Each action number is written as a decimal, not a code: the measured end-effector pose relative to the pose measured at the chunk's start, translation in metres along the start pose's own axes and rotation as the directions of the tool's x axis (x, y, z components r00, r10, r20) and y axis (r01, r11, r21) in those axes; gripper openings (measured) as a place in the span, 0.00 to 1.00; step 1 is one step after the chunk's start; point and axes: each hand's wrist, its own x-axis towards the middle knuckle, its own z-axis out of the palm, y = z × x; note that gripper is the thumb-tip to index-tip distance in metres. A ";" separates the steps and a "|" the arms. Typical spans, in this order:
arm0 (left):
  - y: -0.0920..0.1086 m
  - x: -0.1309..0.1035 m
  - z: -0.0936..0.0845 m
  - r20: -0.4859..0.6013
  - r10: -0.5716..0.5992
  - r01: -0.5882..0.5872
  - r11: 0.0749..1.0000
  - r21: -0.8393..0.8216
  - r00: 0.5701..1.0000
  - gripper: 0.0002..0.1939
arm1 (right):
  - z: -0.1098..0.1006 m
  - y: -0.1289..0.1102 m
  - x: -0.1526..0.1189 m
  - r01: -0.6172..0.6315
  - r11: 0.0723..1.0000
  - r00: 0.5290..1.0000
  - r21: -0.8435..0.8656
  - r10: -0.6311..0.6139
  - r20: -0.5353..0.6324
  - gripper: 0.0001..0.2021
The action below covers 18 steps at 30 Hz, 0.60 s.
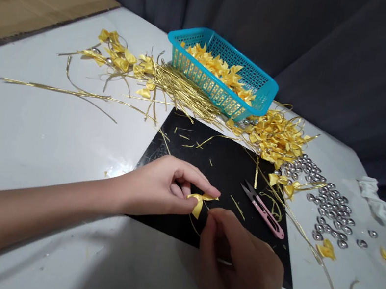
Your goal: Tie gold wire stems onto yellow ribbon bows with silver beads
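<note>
Between thumb and fingers, my left hand pinches a small yellow ribbon bow above a black mat. My right hand is closed just to the right of it, fingertips pinching a thin gold cord that runs to the bow. Another stretch of cord curves below the bow. Pink-handled thread snips lie on the mat beyond my right hand, with short gold cord scraps around them.
A blue basket holding yellow bows stands at the back. In front lie gold cords; to its right are a heap of yellow bows and many silver beads. Cardboard is at far left, a white cloth-like piece at right.
</note>
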 end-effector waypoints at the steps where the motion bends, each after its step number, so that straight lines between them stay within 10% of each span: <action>1: 0.000 0.000 0.000 0.011 0.014 -0.014 1.000 0.001 1.000 0.17 | 0.000 0.000 0.000 0.001 1.000 1.000 -0.001 -0.001 0.006 0.09; 18: 0.004 -0.002 0.006 -0.082 0.145 -0.140 0.989 0.056 0.986 0.16 | 0.005 -0.003 -0.001 -0.129 0.991 0.990 0.039 0.131 -0.045 0.07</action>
